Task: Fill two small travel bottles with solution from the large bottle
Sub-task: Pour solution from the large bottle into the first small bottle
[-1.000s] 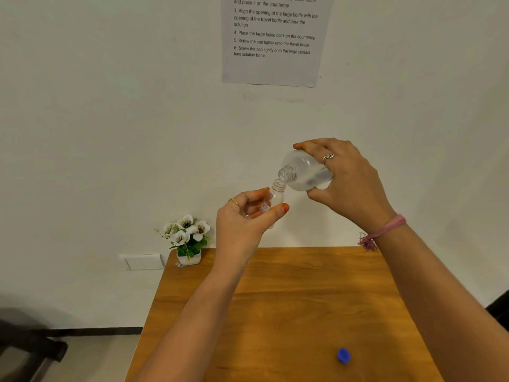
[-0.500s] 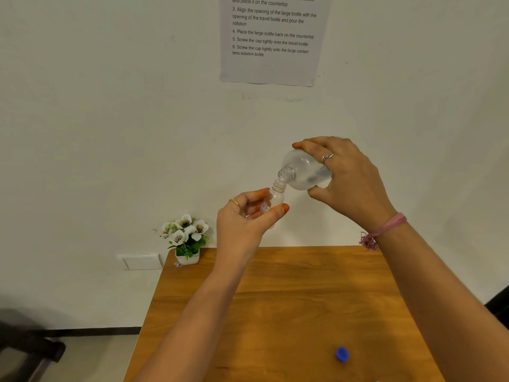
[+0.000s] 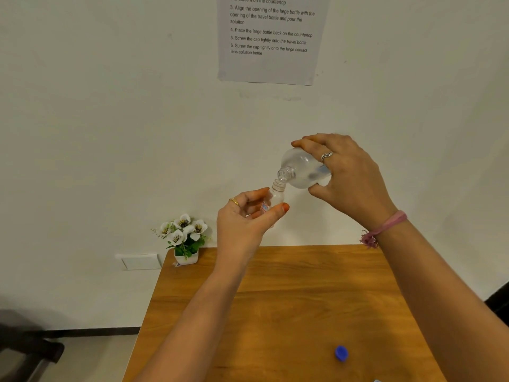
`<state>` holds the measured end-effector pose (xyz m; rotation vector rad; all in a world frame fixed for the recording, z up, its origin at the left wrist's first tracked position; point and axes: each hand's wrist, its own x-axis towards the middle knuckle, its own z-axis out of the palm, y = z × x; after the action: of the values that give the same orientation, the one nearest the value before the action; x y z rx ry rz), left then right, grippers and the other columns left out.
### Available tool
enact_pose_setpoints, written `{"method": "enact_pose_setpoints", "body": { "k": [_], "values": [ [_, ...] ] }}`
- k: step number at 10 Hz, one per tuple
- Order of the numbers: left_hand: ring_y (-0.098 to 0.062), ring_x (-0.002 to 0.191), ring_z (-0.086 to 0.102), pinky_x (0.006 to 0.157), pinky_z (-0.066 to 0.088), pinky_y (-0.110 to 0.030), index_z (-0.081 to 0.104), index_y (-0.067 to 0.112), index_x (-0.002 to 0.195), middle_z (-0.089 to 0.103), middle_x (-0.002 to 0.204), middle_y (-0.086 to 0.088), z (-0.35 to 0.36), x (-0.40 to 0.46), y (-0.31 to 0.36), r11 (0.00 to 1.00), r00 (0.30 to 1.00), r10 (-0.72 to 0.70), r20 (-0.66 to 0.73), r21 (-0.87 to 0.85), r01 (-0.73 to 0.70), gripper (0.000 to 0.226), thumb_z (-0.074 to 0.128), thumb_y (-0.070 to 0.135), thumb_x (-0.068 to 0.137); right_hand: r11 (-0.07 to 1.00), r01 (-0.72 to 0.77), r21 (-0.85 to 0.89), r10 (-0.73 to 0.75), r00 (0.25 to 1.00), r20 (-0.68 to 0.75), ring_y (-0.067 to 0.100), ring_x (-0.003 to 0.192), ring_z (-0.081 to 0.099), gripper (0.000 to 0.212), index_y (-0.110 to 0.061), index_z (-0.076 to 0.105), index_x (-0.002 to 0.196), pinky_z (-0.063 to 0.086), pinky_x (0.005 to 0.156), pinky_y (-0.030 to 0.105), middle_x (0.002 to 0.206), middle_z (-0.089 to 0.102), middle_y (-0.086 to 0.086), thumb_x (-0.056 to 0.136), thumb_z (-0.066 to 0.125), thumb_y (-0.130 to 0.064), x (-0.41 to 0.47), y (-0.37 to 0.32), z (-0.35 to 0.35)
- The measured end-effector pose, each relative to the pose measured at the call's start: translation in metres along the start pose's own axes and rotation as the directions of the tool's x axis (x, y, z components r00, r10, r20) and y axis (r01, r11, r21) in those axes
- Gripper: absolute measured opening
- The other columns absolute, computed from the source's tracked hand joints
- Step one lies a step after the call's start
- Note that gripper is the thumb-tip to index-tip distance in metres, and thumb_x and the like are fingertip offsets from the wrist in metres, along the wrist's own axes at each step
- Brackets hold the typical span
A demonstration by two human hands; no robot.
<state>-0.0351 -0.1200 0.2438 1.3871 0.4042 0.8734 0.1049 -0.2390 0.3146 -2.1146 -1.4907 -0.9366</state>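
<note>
Tipping large bottle (image 3: 301, 169), mouth over travel bottle (image 3: 276, 194)

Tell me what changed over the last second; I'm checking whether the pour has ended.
Nothing visibly changed. The right hand grips the large bottle tilted, its mouth at the opening of the small travel bottle, which the left hand holds above the table. The blue cap lies in the same place on the table.

Clear, colourless large bottle (image 3: 301, 169) and small travel bottle (image 3: 276, 194), the latter with a red-and-blue label. Blue cap (image 3: 341, 353) on warm brown wood-grain tabletop (image 3: 289, 299). White flowers (image 3: 183, 228), green leaves. Pink wristband (image 3: 385, 226). Orange thumbnail (image 3: 285, 207).
</note>
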Motion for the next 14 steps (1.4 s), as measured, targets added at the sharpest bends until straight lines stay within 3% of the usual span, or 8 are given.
{"method": "enact_pose_setpoints", "body": {
  "k": [14],
  "values": [
    [-0.006,0.086,0.071,0.072,0.056,-0.018,0.072,0.021,0.102,0.076,0.092,0.008,0.0008,0.001,-0.0074,1.0,1.0,-0.018,-0.003,-0.014,0.018,0.04,0.088,0.022,0.065,1.0,0.013,-0.029,-0.012,1.0,0.023,0.026,0.111,0.053,0.063,-0.02,0.055,0.128,0.047,0.086,0.036,0.123,0.059,0.005,0.069,0.076,-0.012,0.0003,-0.0002,0.0006]
  ]
}}
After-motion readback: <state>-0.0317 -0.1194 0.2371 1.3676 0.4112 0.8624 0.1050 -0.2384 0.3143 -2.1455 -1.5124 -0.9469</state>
